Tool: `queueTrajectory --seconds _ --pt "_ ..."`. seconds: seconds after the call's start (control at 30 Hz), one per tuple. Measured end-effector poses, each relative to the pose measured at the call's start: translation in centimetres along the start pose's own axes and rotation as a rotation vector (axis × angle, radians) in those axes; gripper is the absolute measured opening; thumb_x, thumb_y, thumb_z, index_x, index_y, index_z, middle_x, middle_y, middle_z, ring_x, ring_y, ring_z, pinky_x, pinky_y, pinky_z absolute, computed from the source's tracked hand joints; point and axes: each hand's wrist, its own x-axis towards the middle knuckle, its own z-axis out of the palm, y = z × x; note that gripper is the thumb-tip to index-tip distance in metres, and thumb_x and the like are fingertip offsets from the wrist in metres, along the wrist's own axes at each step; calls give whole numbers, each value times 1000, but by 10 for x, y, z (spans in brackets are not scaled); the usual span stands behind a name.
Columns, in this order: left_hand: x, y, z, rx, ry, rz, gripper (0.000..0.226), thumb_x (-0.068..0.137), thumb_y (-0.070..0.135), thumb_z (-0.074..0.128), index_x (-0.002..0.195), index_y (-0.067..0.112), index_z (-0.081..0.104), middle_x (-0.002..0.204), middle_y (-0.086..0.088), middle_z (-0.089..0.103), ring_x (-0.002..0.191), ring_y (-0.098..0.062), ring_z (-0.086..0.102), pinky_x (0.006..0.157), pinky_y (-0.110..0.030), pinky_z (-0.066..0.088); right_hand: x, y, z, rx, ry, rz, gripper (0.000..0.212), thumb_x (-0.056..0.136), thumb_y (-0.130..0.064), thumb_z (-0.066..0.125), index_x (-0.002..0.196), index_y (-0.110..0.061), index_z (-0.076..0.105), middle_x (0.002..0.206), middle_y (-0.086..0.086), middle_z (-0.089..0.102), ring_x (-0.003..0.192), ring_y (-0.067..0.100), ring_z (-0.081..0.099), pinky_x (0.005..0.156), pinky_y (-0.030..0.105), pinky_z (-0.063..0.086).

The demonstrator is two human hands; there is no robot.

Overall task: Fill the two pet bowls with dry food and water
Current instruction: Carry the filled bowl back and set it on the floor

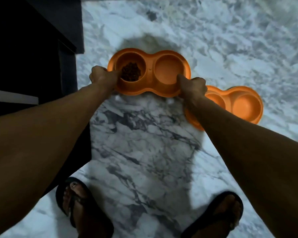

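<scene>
Two hands pinch my double feeder (149,86) by its end rims above the marble floor (144,143): left hand (102,77) beside the kibble (130,72), right hand (193,86) clamped opposite. Stiff, light plastic, probably slippery; keep level. Second feeder (239,105) lies beyond, on the floor.

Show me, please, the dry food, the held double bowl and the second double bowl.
dry food (130,74): head view, middle of the pile.
held double bowl (165,70): head view, floor of its right cup.
second double bowl (244,106): head view, floor of its right cup.
</scene>
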Motion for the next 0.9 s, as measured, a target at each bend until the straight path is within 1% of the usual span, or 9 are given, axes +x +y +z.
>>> queueTrajectory --seconds 0.07,0.13,0.37,0.43,0.53,0.6,0.7,0.83,0.9 --pt "9 -7 4 2 -5 -3 36 67 32 85 66 12 55 94 -18 69 80 -34 72 64 -52 62 7 4 9 -11 -11 1 60 76 -56 63 112 -8 68 107 13 72 94 27 66 62 27 42" --pt "12 -11 7 -10 -24 -4 35 73 28 84 67 12 54 97 -21 70 81 -35 72 64 -53 62 15 9 14 -24 -13 8 58 82 -52 64 120 -7 64 116 11 68 92 25 60 57 27 35" --pt "22 -23 16 -20 1 -24 33 75 30 82 70 12 55 88 -17 66 89 -35 72 69 -54 61 21 11 26 -43 -13 14 59 82 -43 69 122 -1 61 123 15 64 118 33 59 82 34 47" --pt "17 -21 20 -23 49 -13 34 77 36 79 88 10 60 98 -13 66 98 -32 70 78 -47 61 20 10 22 -54 -23 10 57 83 -44 68 121 -1 62 122 15 65 117 31 59 73 28 44" --pt "-4 -16 29 -14 155 -80 70 81 46 69 132 3 48 135 -14 52 121 -30 56 93 -40 52 21 11 7 -30 39 -54 47 83 -48 62 100 -5 64 106 15 68 98 29 63 58 27 36" --pt "-27 -11 41 6 239 -94 72 85 48 63 135 1 42 140 -18 45 126 -35 51 98 -42 47 22 11 -14 -19 106 -83 38 84 -45 59 93 -8 60 96 11 64 93 27 57 71 30 40" --pt "-66 -8 66 22 255 -51 69 87 47 62 133 -1 43 137 -22 46 128 -38 47 102 -40 39 27 18 -57 -44 199 -89 40 86 -39 56 107 -7 64 114 12 65 110 31 58 90 36 45" --pt "-110 -13 116 -2 50 -39 91 67 60 55 136 2 49 139 -21 53 128 -39 49 105 -47 42 47 46 -118 -111 251 -61 45 89 -37 56 123 -7 61 133 17 55 125 37 51 100 41 45" --pt "-131 -17 144 21 -88 -46 88 67 62 56 133 4 51 134 -20 55 122 -39 52 100 -48 46 57 66 -143 -184 248 1 47 91 -34 55 129 -7 56 139 18 47 130 39 46 105 43 41"
